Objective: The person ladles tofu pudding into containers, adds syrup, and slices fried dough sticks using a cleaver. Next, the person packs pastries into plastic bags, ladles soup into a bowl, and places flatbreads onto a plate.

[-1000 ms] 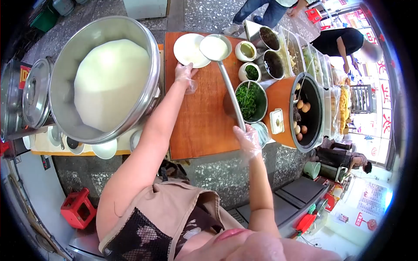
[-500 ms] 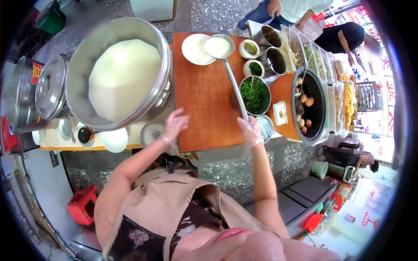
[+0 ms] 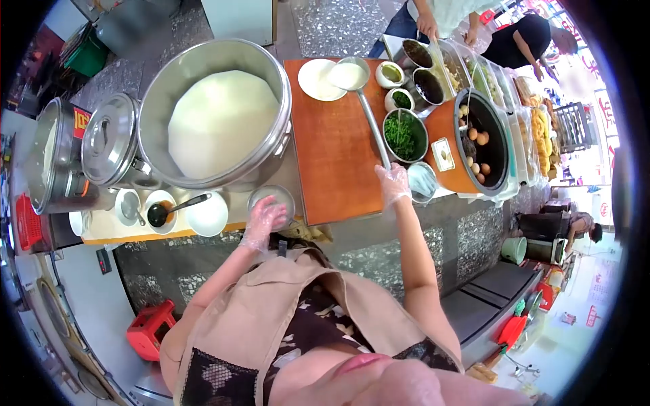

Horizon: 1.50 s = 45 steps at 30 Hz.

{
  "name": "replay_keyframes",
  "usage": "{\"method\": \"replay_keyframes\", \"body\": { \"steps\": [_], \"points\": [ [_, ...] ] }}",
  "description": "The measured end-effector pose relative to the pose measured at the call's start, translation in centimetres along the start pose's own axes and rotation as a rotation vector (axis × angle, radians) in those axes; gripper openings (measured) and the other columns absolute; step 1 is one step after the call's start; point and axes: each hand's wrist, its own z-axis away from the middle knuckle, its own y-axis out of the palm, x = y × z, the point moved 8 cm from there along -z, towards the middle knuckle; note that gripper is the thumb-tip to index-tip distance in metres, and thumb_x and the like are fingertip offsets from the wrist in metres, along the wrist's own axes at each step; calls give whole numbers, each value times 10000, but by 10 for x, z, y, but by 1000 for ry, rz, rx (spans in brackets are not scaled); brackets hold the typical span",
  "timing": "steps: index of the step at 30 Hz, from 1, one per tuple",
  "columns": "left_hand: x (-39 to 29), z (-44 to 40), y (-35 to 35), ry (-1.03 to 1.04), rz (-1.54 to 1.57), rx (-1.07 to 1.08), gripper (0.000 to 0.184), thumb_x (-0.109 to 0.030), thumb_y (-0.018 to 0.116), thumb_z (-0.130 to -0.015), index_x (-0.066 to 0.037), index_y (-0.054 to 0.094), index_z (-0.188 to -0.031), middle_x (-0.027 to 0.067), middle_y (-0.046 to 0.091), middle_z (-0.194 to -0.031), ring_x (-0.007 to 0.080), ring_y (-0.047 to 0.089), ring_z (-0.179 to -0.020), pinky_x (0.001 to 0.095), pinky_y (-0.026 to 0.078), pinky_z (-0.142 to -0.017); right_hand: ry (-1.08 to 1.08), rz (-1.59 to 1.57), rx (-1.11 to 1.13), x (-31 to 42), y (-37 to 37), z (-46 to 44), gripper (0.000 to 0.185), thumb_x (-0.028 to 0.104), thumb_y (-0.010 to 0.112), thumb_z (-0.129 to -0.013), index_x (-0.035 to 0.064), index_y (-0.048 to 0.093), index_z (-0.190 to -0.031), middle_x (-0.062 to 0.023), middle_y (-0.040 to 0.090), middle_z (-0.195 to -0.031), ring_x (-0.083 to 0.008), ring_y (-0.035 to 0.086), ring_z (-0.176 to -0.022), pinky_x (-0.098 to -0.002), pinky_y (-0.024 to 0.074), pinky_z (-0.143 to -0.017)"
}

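In a clear plastic glove, my right hand (image 3: 393, 181) is closed round the end of a long metal ladle (image 3: 370, 118). The ladle's bowl holds something white and rests on or just over the edge of a white plate (image 3: 317, 81); contact is unclear. My left hand (image 3: 267, 218), also gloved, is open with fingers loosely apart, holding nothing. It is beside a round, shallow, clear-looking dish or lid (image 3: 279, 195), perhaps touching it. Left of the board stands a large metal pot (image 3: 284, 101) of smooth white food.
Beside the wooden board (image 3: 332, 155) stand a metal pot of chopped greens (image 3: 401, 135), small condiment jars (image 3: 391, 72) and a cooker of eggs (image 3: 482, 139). White bowls (image 3: 207, 214) and a black ladle (image 3: 157, 215) line the left. Other people (image 3: 447, 20) stand across the counter.
My left hand has moved down and away from the board's edge, towards the round dish or lid. My right hand still grips the ladle by the plate. The whole view has shifted slightly.
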Motion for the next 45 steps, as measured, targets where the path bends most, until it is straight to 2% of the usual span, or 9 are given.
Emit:
{"method": "replay_keyframes", "body": {
  "steps": [2,4,8,9,12,19,30,38,45],
  "points": [
    [-11,7,-3,10,-12,14,443,-139,522,-907,-48,361,-1310,133,586,-1134,191,592,-984,304,512,-821,-20,3,-69,2,2,6,512,385,583,-792,-94,576,-973,-305,577,-1014,-423,545,-993,-453,427,-844],
    [-25,12,-10,83,-49,0,451,-130,528,-904,-51,361,-1315,129,596,-1115,188,600,-969,294,515,-812,-63,50,-128,8,2,8,369,316,631,-796,-40,581,-881,-127,545,-666,-207,502,-608,-380,409,-561],
    [-35,24,-26,143,-68,15,452,-132,544,-898,-43,376,-1308,127,601,-1103,182,602,-965,284,517,-801,-45,168,-212,15,7,11,439,381,624,-777,-47,608,-874,-182,614,-729,-282,613,-704,-407,467,-627],
    [-38,28,-31,152,-73,3,449,-132,551,-896,-42,385,-1303,129,601,-1101,181,601,-965,282,518,-794,24,129,-154,12,12,10,475,398,620,-761,-49,621,-924,-225,640,-820,-339,634,-815,-420,482,-706],
    [-41,36,-50,166,-65,-29,444,-133,550,-900,-45,391,-1305,124,601,-1093,167,600,-953,273,519,-771,31,153,-163,41,9,30,486,393,591,-760,-68,621,-909,-292,608,-941,-403,590,-931,-449,466,-808],
    [-51,55,-83,217,-26,-117,422,-125,548,-901,-45,415,-1293,111,603,-1068,153,596,-932,260,513,-753,76,228,-206,51,17,34,446,375,575,-774,-35,633,-938,-265,622,-947,-376,603,-945,-430,478,-813],
    [-57,70,-90,261,-51,-73,403,-123,570,-885,-30,443,-1256,113,599,-1047,156,595,-923,268,523,-759,57,333,-302,63,10,47,366,326,576,-795,3,614,-962,-224,635,-977,-354,611,-946,-425,482,-826],
    [-47,72,-86,241,-28,-35,351,-98,560,-892,-30,463,-1223,107,607,-1039,156,603,-909,264,526,-754,-141,472,-486,77,0,57,280,308,578,-809,39,553,-883,-181,653,-821,-339,646,-793,-444,499,-729],
    [-44,75,-86,242,-43,-12,336,-97,555,-898,-36,464,-1217,98,606,-1047,160,603,-914,268,523,-757,-171,522,-573,80,-1,69,221,261,592,-790,64,529,-866,-152,652,-767,-326,649,-732,-444,497,-667]
  ]
}}
